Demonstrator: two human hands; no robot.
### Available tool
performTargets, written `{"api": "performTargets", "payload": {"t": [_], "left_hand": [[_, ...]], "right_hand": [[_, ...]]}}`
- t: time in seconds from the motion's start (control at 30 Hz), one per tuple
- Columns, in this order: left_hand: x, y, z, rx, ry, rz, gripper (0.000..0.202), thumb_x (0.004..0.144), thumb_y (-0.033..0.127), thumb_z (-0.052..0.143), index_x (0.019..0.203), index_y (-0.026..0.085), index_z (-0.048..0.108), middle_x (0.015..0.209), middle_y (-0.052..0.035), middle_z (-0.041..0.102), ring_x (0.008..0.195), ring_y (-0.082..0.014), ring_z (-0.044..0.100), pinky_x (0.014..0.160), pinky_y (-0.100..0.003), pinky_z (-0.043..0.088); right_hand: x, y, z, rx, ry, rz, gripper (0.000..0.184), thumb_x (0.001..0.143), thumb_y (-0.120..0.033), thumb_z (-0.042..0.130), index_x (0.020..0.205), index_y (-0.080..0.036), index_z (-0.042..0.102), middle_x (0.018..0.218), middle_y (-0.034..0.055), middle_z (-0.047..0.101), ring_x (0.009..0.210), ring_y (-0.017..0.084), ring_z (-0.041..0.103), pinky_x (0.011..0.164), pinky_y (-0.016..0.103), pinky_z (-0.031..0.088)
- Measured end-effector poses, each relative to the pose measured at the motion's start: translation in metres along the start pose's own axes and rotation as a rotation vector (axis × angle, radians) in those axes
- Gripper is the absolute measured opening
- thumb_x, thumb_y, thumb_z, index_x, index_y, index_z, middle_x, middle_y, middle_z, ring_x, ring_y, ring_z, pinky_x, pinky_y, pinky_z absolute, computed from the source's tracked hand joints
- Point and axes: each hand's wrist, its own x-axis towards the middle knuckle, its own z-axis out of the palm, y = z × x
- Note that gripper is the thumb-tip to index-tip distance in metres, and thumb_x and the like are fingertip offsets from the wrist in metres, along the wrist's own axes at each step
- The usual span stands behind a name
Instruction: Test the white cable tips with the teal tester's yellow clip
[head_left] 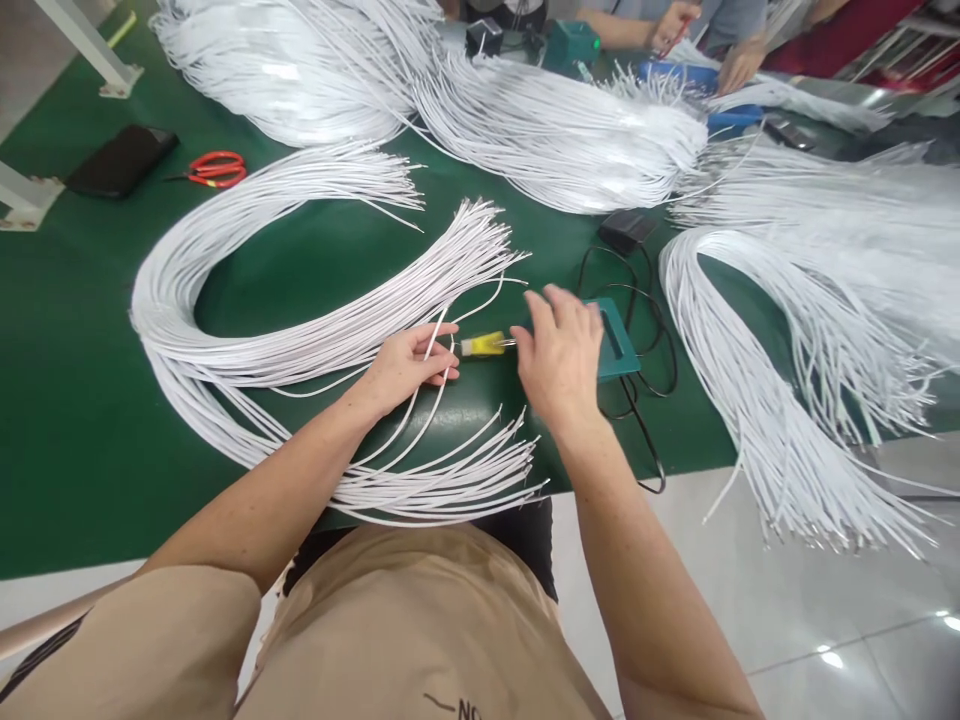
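Note:
My left hand (412, 370) is closed on a couple of thin white cables (409, 425), which loop past its fingertips. A small yellow-handled tool (484, 345) with a metal shaft lies between my two hands, its near end close to my left fingertips. My right hand (559, 350) is open with fingers apart and slightly blurred, just right of the shaft. It partly covers a teal device (619, 340). Behind my left hand curves a large bundle of white cables (322, 330) with bare-looking tips. A smaller bunch of cable ends (450, 480) lies by the front edge.
Red-handled scissors (217, 170) and a dark flat case (124, 160) lie far left on the green table (60, 400). More cable bundles (562, 130) fill the back and right (787, 400). A black adapter (626, 230) trails a cord. A co-worker's hands (675, 25) work across the table.

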Motion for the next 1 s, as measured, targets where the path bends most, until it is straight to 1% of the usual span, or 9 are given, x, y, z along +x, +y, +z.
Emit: {"api": "performTargets", "payload": {"t": [0.1,0.2,0.37,0.47,0.57,0.67,0.73,0.87,1.0], "left_hand": [[0.0,0.001,-0.003,-0.035,-0.001,0.054,0.059,0.068,0.028,0.076,0.122,0.016,0.058,0.077,0.0009,0.064,0.067,-0.0107,0.065,0.061,-0.021,0.049],[-0.002,0.003,-0.003,-0.07,-0.005,0.056,0.049,0.065,0.032,0.079,0.108,0.014,0.064,0.074,0.0016,0.062,0.065,-0.0101,0.061,0.064,-0.023,0.049],[-0.004,0.005,-0.003,-0.023,-0.019,0.047,0.037,0.068,0.037,0.077,0.096,0.015,0.068,0.081,-0.0026,0.065,0.074,-0.0126,0.061,0.068,-0.024,0.047],[-0.003,0.005,-0.004,0.029,-0.025,0.071,0.035,0.077,0.044,0.069,0.097,0.016,0.071,0.085,-0.0039,0.064,0.078,-0.012,0.057,0.068,-0.021,0.044],[-0.005,0.005,-0.004,0.079,-0.086,0.103,0.036,0.082,0.048,0.061,0.095,0.017,0.072,0.078,-0.0021,0.059,0.072,-0.011,0.051,0.067,-0.022,0.041],[-0.009,0.008,-0.001,0.167,-0.127,0.149,0.032,0.082,0.047,0.06,0.083,0.017,0.071,0.071,-0.0001,0.055,0.068,-0.0116,0.048,0.068,-0.024,0.039],[-0.012,0.01,0.001,0.218,-0.145,0.183,0.031,0.082,0.045,0.061,0.072,0.017,0.067,0.068,0.0009,0.052,0.067,-0.012,0.046,0.067,-0.025,0.038],[-0.014,0.012,0.004,0.319,-0.219,0.211,0.031,0.081,0.041,0.062,0.063,0.016,0.063,0.064,0.0013,0.047,0.062,-0.0115,0.043,0.062,-0.026,0.036],[-0.013,0.01,0.007,0.14,-0.2,0.132,0.026,0.078,0.037,0.067,0.093,0.016,0.068,0.074,-0.0008,0.059,0.068,-0.0123,0.054,0.064,-0.024,0.042]], "right_hand": [[-0.016,-0.035,-0.008,0.217,-0.123,-0.292,0.027,0.096,-0.024,0.038,0.104,-0.015,0.063,0.102,0.0112,0.068,0.094,0.022,0.057,0.088,0.037,0.042],[-0.032,-0.065,-0.006,0.216,-0.22,-0.556,0.024,0.094,-0.019,0.041,0.085,-0.017,0.063,0.085,0.0078,0.067,0.088,0.021,0.055,0.088,0.036,0.04],[-0.048,-0.087,0.003,0.114,-0.317,-0.582,0.022,0.087,-0.009,0.043,0.082,-0.014,0.063,0.078,0.011,0.066,0.082,0.024,0.057,0.082,0.04,0.043],[-0.052,-0.087,0.003,0.201,-0.464,-0.456,0.018,0.085,-0.012,0.048,0.079,-0.015,0.064,0.067,0.0094,0.066,0.065,0.022,0.058,0.063,0.035,0.043],[-0.043,-0.077,-0.003,0.304,-0.535,-0.165,0.022,0.087,-0.024,0.049,0.071,-0.019,0.064,0.061,0.0077,0.066,0.052,0.019,0.057,0.053,0.032,0.038],[-0.024,-0.058,-0.007,0.494,-0.307,0.24,0.025,0.089,-0.032,0.047,0.073,-0.021,0.063,0.069,0.0047,0.07,0.058,0.017,0.06,0.056,0.029,0.041],[-0.012,-0.046,-0.006,0.731,-0.194,0.423,0.02,0.087,-0.039,0.052,0.085,-0.022,0.062,0.073,0.0012,0.071,0.061,0.014,0.061,0.059,0.027,0.045],[-0.001,-0.037,0.002,1.134,-0.217,0.583,0.027,0.074,-0.044,0.067,0.084,-0.019,0.063,0.067,-0.0006,0.067,0.062,0.015,0.062,0.052,0.024,0.046],[-0.004,-0.04,0.006,1.215,-0.185,0.623,0.024,0.071,-0.04,0.07,0.075,-0.016,0.065,0.064,-0.0003,0.063,0.052,0.011,0.053,0.048,0.023,0.042]]}}
